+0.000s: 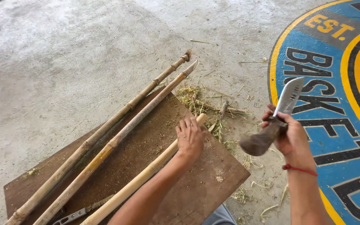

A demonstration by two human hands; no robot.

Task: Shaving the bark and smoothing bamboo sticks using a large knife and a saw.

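Observation:
My left hand (189,137) presses down on a pale bamboo pole (140,180) near its far end, on a brown wooden board (196,191). My right hand (288,133) grips the dark wooden handle of a broad-bladed knife (288,98), blade pointing up and away, raised to the right of the pole. Two longer bamboo poles (117,133) lie side by side across the board to the left, untouched.
Bamboo shavings and short offcuts (217,110) litter the concrete floor beyond the board. A small hand saw (82,212) lies at the board's near edge. A large blue and yellow painted emblem (334,83) covers the floor at right.

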